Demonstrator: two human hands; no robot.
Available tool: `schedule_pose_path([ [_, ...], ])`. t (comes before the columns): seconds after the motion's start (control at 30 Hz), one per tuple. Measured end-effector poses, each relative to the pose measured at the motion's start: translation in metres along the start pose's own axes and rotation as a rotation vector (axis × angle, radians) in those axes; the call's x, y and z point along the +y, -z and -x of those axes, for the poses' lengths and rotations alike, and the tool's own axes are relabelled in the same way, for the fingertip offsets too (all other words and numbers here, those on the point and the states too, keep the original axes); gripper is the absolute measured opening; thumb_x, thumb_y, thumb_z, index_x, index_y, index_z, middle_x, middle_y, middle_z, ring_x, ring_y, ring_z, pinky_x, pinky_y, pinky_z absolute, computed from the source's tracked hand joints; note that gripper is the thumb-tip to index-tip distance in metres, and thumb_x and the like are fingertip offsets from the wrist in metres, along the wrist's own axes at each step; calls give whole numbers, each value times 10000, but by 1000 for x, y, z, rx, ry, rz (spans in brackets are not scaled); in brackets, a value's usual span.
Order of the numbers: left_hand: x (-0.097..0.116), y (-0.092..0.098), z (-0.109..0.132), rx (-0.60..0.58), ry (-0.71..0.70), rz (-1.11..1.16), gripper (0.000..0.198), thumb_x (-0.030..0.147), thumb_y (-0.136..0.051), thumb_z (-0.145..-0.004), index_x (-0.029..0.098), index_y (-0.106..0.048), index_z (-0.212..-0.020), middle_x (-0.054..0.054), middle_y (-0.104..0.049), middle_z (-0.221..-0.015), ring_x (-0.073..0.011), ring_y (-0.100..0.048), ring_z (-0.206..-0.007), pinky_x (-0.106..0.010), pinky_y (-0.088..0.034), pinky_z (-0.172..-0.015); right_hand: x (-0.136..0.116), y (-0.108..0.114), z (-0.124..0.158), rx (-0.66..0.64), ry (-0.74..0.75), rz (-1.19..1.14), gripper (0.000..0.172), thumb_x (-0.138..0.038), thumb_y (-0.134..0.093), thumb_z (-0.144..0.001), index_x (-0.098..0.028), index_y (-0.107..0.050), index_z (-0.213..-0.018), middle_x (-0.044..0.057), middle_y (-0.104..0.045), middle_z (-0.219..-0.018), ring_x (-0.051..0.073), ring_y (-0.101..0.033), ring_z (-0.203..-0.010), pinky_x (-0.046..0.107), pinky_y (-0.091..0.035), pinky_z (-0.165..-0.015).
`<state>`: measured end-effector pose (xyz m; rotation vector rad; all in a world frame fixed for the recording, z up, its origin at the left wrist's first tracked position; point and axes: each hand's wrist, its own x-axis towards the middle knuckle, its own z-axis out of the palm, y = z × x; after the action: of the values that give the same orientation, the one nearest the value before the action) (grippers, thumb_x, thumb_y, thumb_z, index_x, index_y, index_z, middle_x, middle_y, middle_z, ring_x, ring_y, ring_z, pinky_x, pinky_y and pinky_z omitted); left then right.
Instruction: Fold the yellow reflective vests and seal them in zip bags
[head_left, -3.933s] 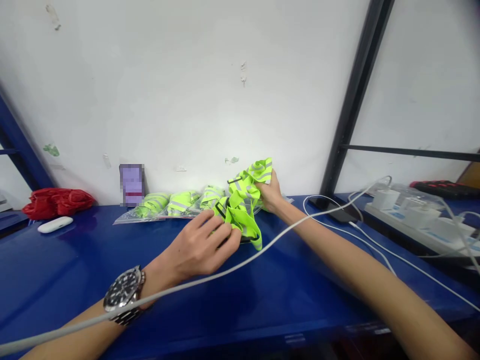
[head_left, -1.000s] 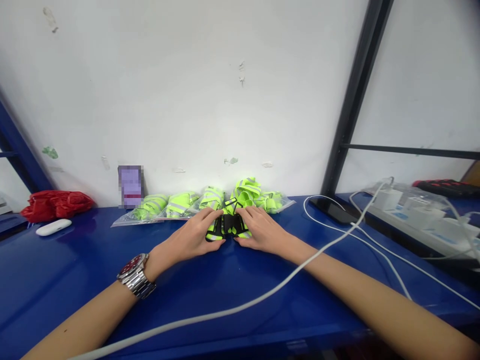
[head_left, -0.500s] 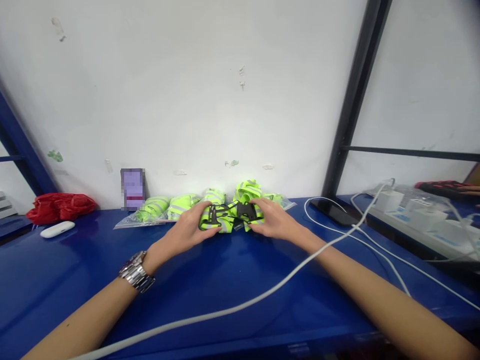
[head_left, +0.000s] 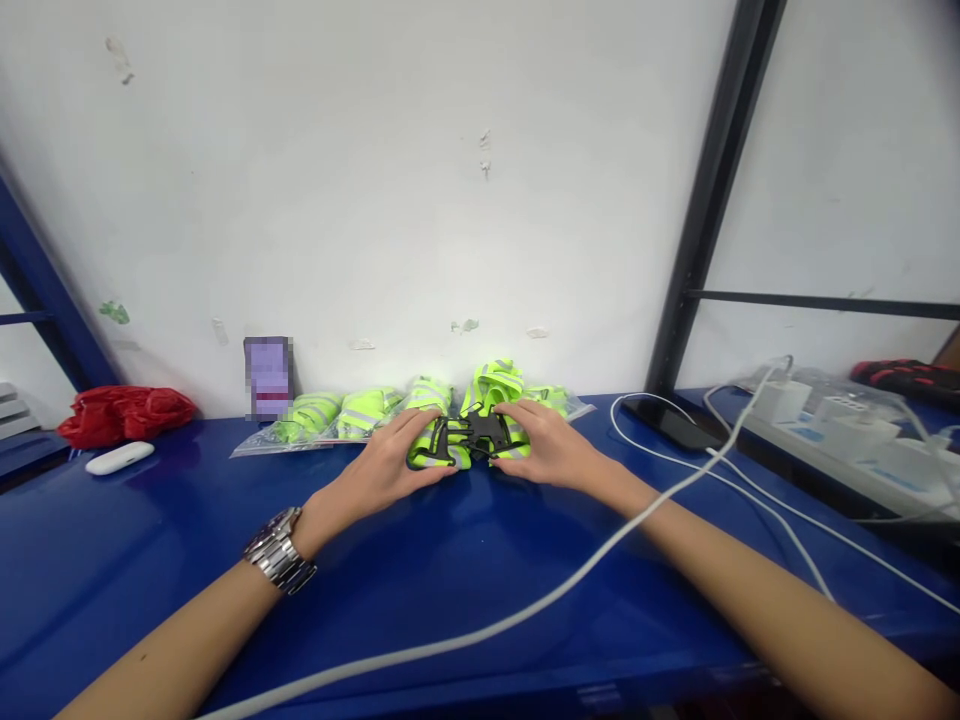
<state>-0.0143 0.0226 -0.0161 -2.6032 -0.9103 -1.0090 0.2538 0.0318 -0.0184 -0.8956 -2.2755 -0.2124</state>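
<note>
Presumably soft and light, the grey-striped fluorescent yellow-green fabric strap sits just in front of the row of clear-bagged yellow-green bundles. Left hand and right hand grasp it at opposite ends of its stiff-looking black plastic buckle, probably the surest hold, since loose fabric should fold limply.

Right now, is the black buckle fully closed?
The buckle is not fully closed: prongs show outside the socket. Whether they reach in, I cannot tell.

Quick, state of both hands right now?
Left hand: closed, holding green webbing at the buckle's left half.
Right hand: closed, holding webbing at the buckle's right half.
</note>
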Motion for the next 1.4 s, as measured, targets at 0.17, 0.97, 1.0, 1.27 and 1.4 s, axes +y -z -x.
schedule_pose_path([
  [0.17, 3, -2, 0, 14, -31, 15, 615, 438, -664, -840, 221, -406, -1354, -126, -580, -1258, -269, -585, -1145, -458, -511, -950, -3, -5, 0, -17, 53, -6, 542, -331, -701, -738, -125, -554, -1217, 128, -637, -1000, 250, -607, -907, 371, -488, -768],
  [0.97, 7, -8, 3, 29, -101, -58, 619, 442, -623, -868, 170, -364, -1361, -159, -577, -1180, -278, -599, -1086, -440, -527, -906, -15, -11, 0, 22, 124, 52, 471, -328, -692, -775, -96, -569, -1166, 137, -628, -923, 255, -600, -861, 371, -484, -730],
  [1.0, 8, -9, 3, 22, -102, -61, 626, 442, -620, -871, 172, -354, -1369, -160, -572, -1189, -279, -594, -1094, -441, -525, -912, -16, -11, 0, 29, 118, 36, 477, -328, -697, -766, -101, -569, -1166, 140, -637, -941, 260, -607, -879, 374, -488, -742],
  [1.27, 43, -5, -1, 205, -179, -134, 245, 215, -539, -920, 160, -522, -1158, -140, -584, -1078, -268, -546, -1081, -435, -492, -919, -11, 2, -9, 198, -122, -101, 541, -387, -746, -680, -136, -620, -1143, 136, -700, -1081, 281, -669, -963, 398, -507, -847],
  [1.4, 72, -20, -10, -134, -85, 216, 209, 233, -389, -986, 164, -561, -1084, -100, -623, -1038, -202, -581, -1013, -355, -485, -925, -15, 8, -12, 222, -222, -140, 521, -407, -767, -640, -145, -675, -1081, 107, -728, -1044, 279, -688, -947, 386, -526, -840],
])
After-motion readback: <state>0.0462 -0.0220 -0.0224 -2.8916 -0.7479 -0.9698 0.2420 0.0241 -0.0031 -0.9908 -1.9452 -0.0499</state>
